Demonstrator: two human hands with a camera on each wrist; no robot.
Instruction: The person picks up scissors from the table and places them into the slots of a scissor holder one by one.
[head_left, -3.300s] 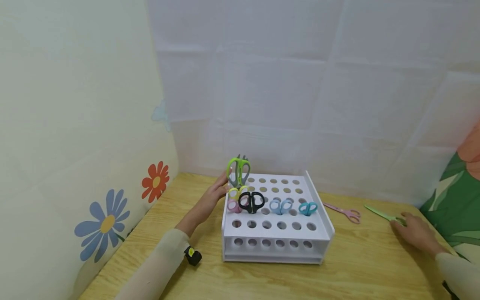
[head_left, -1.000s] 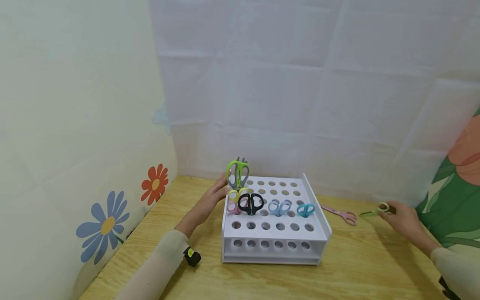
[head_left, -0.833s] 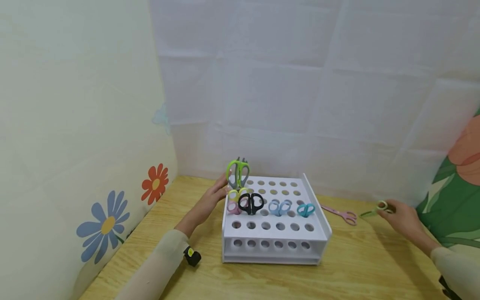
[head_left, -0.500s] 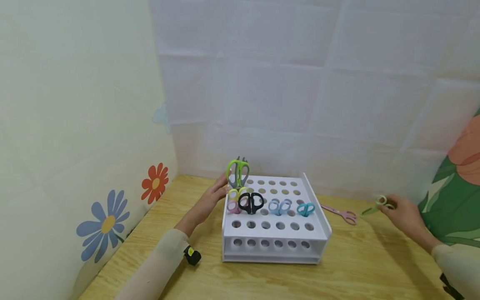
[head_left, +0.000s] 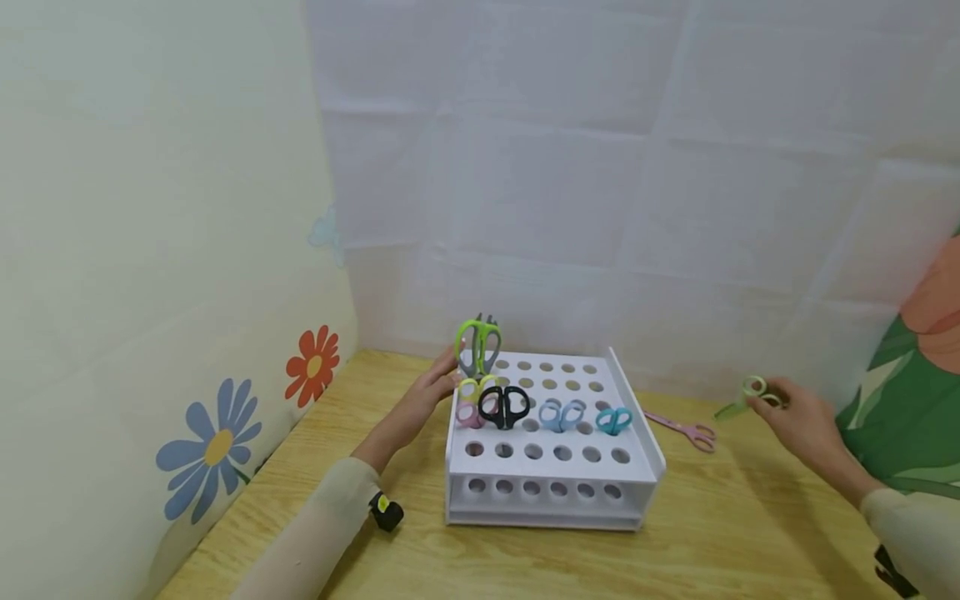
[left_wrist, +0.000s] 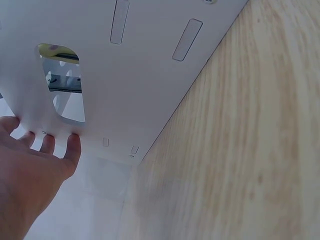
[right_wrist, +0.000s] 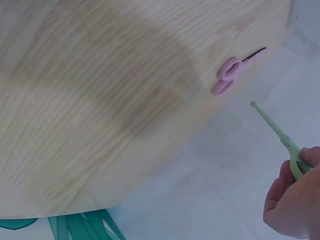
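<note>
My left hand (head_left: 420, 404) rests at the left side of a white rack (head_left: 547, 472) with rows of round holes. In the left wrist view its fingertips touch the side panel (left_wrist: 120, 95) near an edge, below an oval cut-out. Off to the right, my right hand (head_left: 808, 427) pinches light green scissors (right_wrist: 270, 123) by the handles, above the table. Their closed blades point left and down. Pink scissors (head_left: 678, 427) lie on the table between the rack and my right hand.
Several scissors stand handles-up in the rack: lime-and-grey (head_left: 480, 350), black (head_left: 506, 414), light blue (head_left: 561, 422), teal (head_left: 614, 425), plus yellow and pink ones at the left. A white cloth (head_left: 562, 183) hangs behind the wooden table (head_left: 720, 533).
My right hand has picked the light green scissors up off the table, then raised them and moved slightly left. The left hand has stayed at the rack.
</note>
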